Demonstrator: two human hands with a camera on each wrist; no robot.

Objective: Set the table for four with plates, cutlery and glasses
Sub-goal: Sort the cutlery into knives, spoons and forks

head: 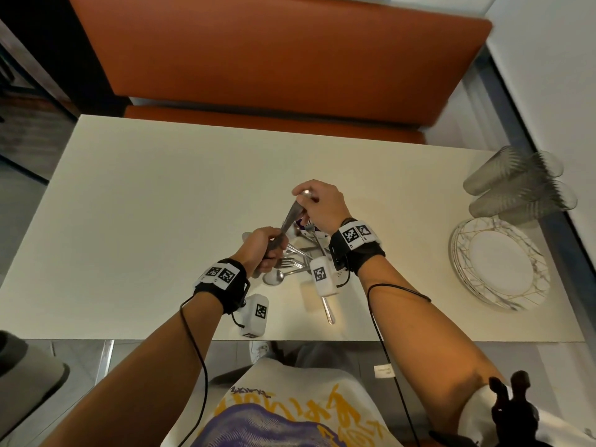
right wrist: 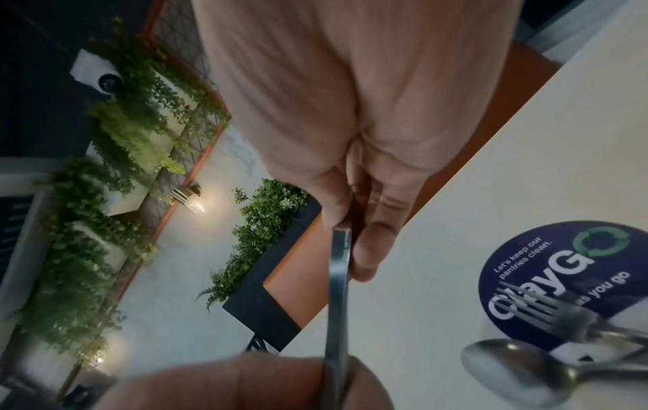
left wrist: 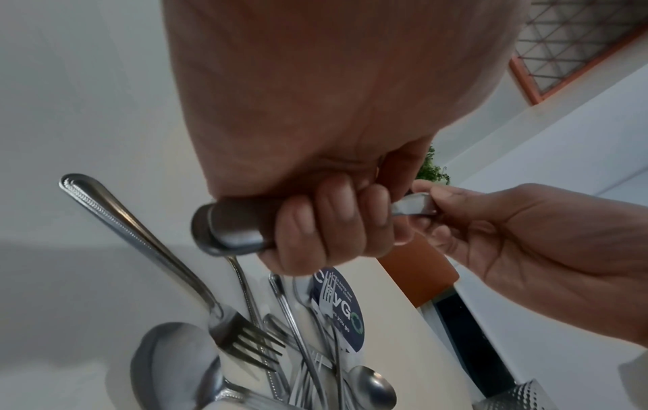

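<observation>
Knife (head: pixel 292 217) spans left grip (head: pixel 263 250), right grip (head: pixel 317 204).

An orange bench (head: pixel 274 59) faces the cream table (head: pixel 145 204); lit lamps (right wrist: pixel 191 198) among wall greenery (right wrist: pixel 115 144).

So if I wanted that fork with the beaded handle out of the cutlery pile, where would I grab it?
Probably the handle end of the beaded fork, coming from above. In the left wrist view it slants up free of the cutlery pile, while its tines lie down among the other pieces.
</observation>
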